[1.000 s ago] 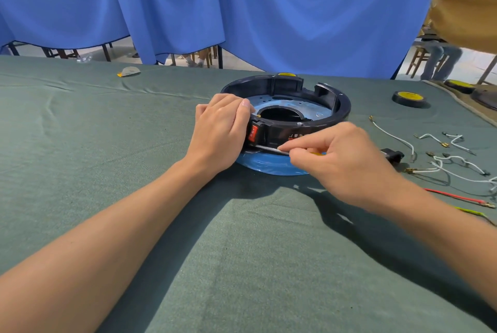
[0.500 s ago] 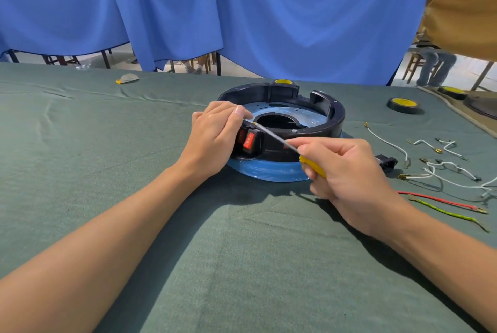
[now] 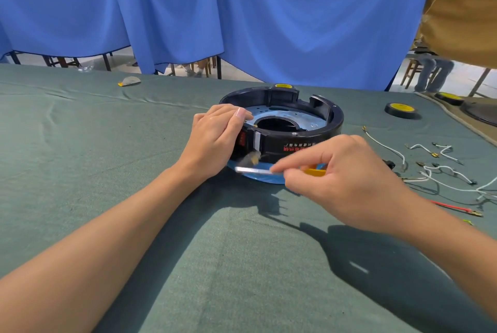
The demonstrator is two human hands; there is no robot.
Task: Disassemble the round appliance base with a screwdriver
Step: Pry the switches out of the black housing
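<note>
Head: green cloth table [image 3: 107, 144], blue curtains [image 3: 269, 23]; left fingers [image 3: 231, 117] grip base [image 3: 317, 133], right fingers [image 3: 304, 158] pinch screwdriver [image 3: 252, 170].

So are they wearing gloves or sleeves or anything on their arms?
No. The left hand and right hand are bare, without gloves, and no rings or watch show. The left forearm and right forearm are bare too; no sleeve is in view.

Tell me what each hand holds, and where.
Right hand pinches the screwdriver where shaft meets handle. Left hand grips the base at its rim, by the switch.
</note>
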